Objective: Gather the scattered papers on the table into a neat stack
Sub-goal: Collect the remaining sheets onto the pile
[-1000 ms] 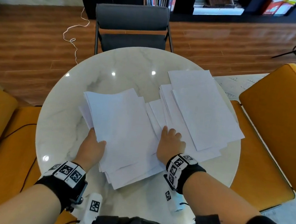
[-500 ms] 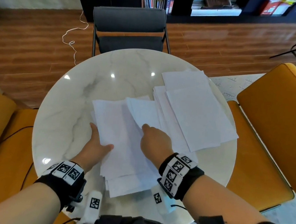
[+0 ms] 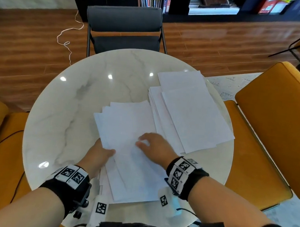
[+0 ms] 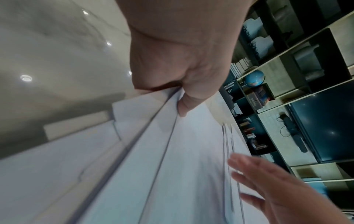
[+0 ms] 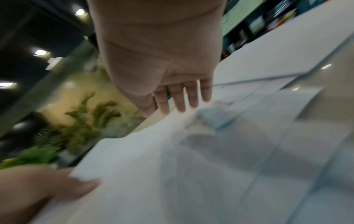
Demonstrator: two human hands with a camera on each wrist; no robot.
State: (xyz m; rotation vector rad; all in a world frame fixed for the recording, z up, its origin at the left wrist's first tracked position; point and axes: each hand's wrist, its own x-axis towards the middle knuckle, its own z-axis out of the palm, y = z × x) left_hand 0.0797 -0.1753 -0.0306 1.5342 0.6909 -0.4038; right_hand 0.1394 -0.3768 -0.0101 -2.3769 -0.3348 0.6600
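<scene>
Head view: left hand (image 3: 99, 154) pinches near pile (image 3: 127, 148) edge, right hand (image 3: 154, 147) spread flat on top; loose sheets may fan, slip toward far pile (image 3: 191, 114)

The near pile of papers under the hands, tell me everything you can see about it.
The near pile is white sheets, loosely fanned with edges misaligned, lying flat on the marble table. The left hand grips its left edge, thumb on top. The right hand rests on top, fingers spread. Its right side touches or overlaps the far pile.
</scene>
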